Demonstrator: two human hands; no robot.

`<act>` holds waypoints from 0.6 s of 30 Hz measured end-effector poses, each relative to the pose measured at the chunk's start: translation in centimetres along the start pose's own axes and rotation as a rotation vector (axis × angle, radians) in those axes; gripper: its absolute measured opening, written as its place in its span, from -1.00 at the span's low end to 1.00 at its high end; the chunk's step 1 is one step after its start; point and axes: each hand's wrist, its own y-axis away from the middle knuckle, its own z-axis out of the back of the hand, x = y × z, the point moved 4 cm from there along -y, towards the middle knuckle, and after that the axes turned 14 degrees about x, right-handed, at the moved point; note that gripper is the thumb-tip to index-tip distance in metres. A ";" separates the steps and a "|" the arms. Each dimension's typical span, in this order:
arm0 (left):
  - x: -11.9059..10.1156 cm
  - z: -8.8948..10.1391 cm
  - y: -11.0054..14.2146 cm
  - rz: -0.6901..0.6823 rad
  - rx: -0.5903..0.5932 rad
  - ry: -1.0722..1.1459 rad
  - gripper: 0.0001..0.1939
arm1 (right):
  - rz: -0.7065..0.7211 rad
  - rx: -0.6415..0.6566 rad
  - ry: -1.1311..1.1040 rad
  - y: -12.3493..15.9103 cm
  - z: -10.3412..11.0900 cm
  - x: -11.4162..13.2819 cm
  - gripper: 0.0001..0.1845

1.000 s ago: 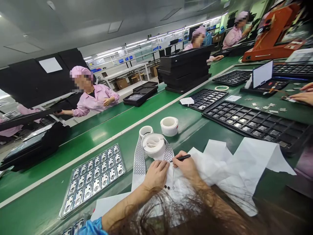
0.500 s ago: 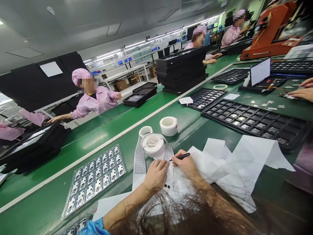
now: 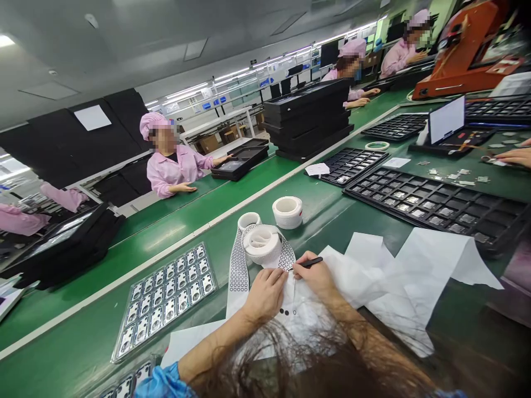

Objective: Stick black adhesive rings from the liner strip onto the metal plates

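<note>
My left hand (image 3: 264,292) lies over a white strip of ring-shaped stickers (image 3: 286,255), fingers closed together at its near end. The strip comes from a white roll (image 3: 262,251), and another length with rings (image 3: 238,271) hangs to the left. In my right hand (image 3: 317,279) is a slim black tool, apparently tweezers (image 3: 310,263), its thin tip at the strip beside my left fingertips. Below my hands, a few small dark dots (image 3: 286,312) and a ring show on the white backing paper. Hair covers part of the near view.
A clear tray of silver parts (image 3: 166,301) lies left. A second white roll (image 3: 287,212) stands behind. Crumpled white paper (image 3: 398,276) spreads right, below a black compartment tray (image 3: 435,202). Black trays are stacked (image 3: 307,119) beyond. Co-workers in pink sit across; another hand (image 3: 516,156) is far right.
My hands and the tweezers stay almost in place; the view shifts slightly. The co-worker across has moved right, one arm now reaching to the black tray there.
</note>
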 end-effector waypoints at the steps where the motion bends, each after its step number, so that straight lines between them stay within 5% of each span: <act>1: -0.1 0.1 0.1 0.004 0.001 0.002 -0.66 | 0.006 0.002 -0.006 0.0 0.0 0.0 -0.78; 13: -0.8 1.8 0.5 0.002 0.071 0.070 -0.67 | 0.252 -0.093 -0.059 2.9 0.7 3.3 -0.68; 18: -2.8 4.3 8.4 0.088 0.018 0.160 -0.60 | 0.463 -0.272 -0.072 6.1 1.7 4.8 -0.75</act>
